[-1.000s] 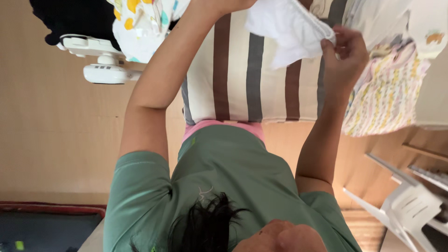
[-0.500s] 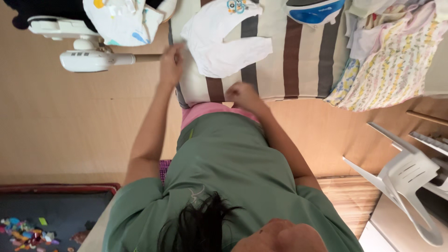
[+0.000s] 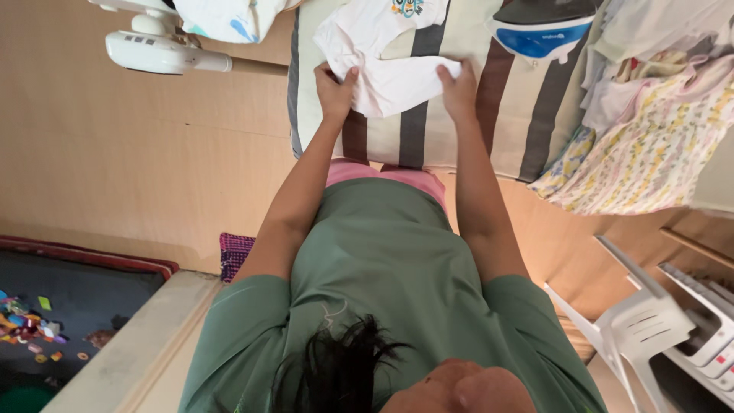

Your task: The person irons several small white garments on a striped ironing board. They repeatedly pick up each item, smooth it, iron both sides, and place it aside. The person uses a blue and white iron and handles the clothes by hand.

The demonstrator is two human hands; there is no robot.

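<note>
A green T-shirt is seen nearest the camera, worn by the person whose dark hair fills the lower edge of the view, with a strip of pink waistband showing just beyond it. Both bare arms are stretched forward from the shoulders to the near edge of a striped ironing surface, padded and banded in cream, brown and grey. The left hand is closed on the near left corner of a small white garment, its fingers curled over the cloth. The right hand is laid on the garment's near right edge with the fingers bent and pinching the fabric. The white garment is spread flat on the striped surface between the two hands, with a small coloured print at its far end. Just beyond the right hand, a blue and white steam iron is set on the same surface. To the right, a heap of pastel printed clothes is draped over the surface's edge. A white plastic chair is seen on the floor at the lower right. At the far left, a white fan is seen against the wooden floor, and scattered small toys are seen on a dark mat at the lower left.
</note>
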